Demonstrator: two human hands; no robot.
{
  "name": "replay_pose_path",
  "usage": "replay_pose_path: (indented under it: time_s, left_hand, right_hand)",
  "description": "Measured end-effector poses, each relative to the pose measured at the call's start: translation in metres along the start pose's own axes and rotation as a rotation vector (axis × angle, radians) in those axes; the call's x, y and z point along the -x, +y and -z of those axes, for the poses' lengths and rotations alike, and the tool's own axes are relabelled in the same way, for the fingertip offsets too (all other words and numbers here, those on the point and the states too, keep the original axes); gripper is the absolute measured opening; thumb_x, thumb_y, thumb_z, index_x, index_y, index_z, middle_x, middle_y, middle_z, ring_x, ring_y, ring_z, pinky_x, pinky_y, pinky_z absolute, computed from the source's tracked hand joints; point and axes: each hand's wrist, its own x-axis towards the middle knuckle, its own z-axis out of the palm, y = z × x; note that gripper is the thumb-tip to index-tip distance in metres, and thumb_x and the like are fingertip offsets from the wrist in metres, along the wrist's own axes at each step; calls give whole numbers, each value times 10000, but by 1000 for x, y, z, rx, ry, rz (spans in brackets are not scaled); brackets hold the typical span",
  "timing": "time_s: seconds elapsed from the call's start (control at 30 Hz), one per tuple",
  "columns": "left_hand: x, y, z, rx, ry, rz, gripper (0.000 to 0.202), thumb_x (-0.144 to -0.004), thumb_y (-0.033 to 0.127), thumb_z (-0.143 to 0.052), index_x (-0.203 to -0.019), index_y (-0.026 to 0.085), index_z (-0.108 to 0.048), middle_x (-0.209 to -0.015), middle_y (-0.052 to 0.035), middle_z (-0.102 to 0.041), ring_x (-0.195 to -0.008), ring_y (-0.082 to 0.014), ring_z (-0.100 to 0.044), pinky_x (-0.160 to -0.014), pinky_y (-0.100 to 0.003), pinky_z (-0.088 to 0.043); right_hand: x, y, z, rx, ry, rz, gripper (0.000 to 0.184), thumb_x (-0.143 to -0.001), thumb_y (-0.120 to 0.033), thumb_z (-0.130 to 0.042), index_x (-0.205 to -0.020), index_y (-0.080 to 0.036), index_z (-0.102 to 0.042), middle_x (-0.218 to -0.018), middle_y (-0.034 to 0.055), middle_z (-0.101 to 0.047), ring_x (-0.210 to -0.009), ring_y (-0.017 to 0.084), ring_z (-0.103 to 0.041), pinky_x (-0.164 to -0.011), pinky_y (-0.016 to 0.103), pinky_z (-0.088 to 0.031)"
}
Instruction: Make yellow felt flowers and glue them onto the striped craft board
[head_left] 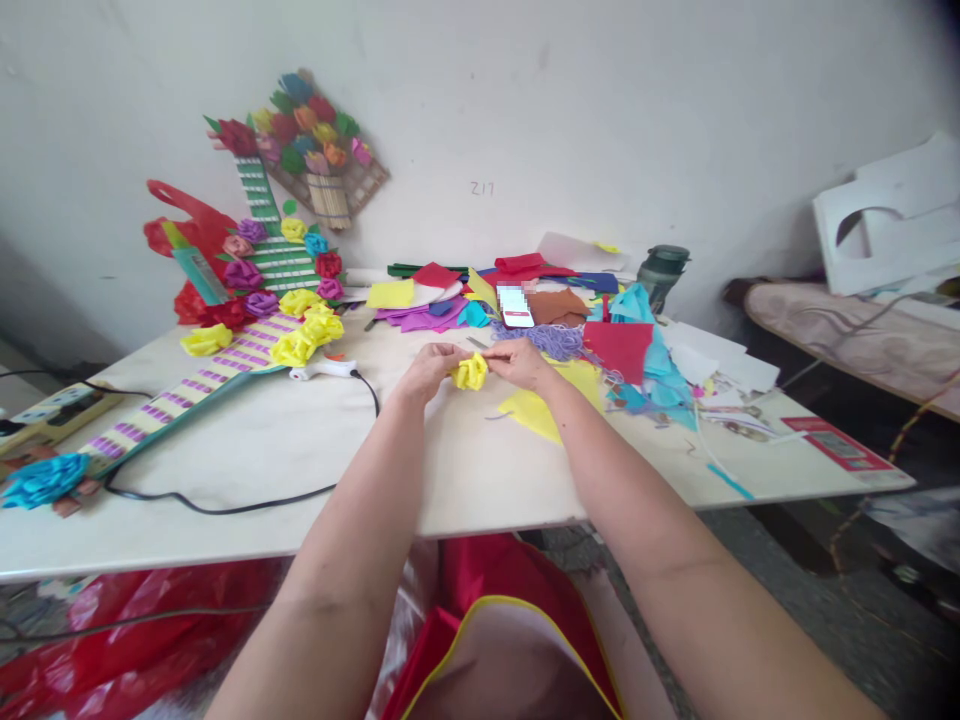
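Note:
A yellow fabric flower (470, 372) is held just above the table between my two hands. My left hand (437, 366) pinches its left side, fingers closed. At its right edge my right hand (517, 362) is also closed on the flower, with the fingertips pressed together. Under my right forearm lies a flat yellow sheet (559, 395). Beyond my hands are a bundle of lilac strings (547, 341) and a lit phone (515, 305). A white glue gun (324, 370) with a black cord rests to the left of my left hand.
At the left, a guitar-shaped craft (217, 372) carries several yellow flowers (307, 335). Coloured sheets (427, 300) lie along the wall. A dark bottle (661, 275) stands at the back right, near blue scraps (667, 370). A power strip (52, 415) sits at the left edge.

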Motion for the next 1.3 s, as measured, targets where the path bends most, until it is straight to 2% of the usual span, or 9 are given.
replay_pose_path:
  time_s: [0.33, 0.57, 0.9, 1.1, 1.3]
  left_hand:
    - [2, 3, 0, -44, 12, -39, 219, -559, 312, -690, -617, 112, -621, -539, -29, -588, -504, -116, -523, -520, -239, -388]
    - [1, 3, 1, -24, 2, -43, 213, -565, 304, -682, -621, 108, -618, -545, -29, -591, -507, -115, -530, -520, -235, -388]
    - [-1, -3, 2, 78, -5, 63, 189, -544, 217, -606, -690, 107, -653, -576, -33, -606, -522, -107, -540, -504, -209, -386]
    - [-3, -6, 3, 143, -4, 95, 197, -559, 182, -595, -726, 93, -651, -610, -34, -596, -531, -92, -521, -489, -190, -374]
    - [-4, -5, 0, 203, 40, 158, 108, -561, 155, -577, -646, 92, -597, -587, -20, -553, -507, -89, -501, -458, -192, -367]
  right_hand:
    - [0, -3, 4, -102, -56, -35, 240, -705, -185, -563, -902, -198, -699, -758, 16, -699, -657, 113, -594, -603, 226, -466]
    - [-1, -3, 4, -110, -40, -18, 217, -710, -188, -557, -862, -183, -711, -700, 10, -686, -600, 93, -564, -556, 197, -427]
    - [-3, -4, 6, 104, -11, 138, 197, -742, -164, -523, -720, -162, -719, -651, 19, -650, -588, 91, -535, -548, 195, -346]
    - [-3, -8, 7, 200, 5, 124, 202, -743, -160, -508, -731, -177, -709, -668, 18, -646, -615, 97, -530, -550, 198, -318]
    - [-2, -12, 7, 252, 6, 119, 211, -745, -162, -494, -699, -173, -699, -645, 20, -625, -615, 100, -523, -551, 201, -308]
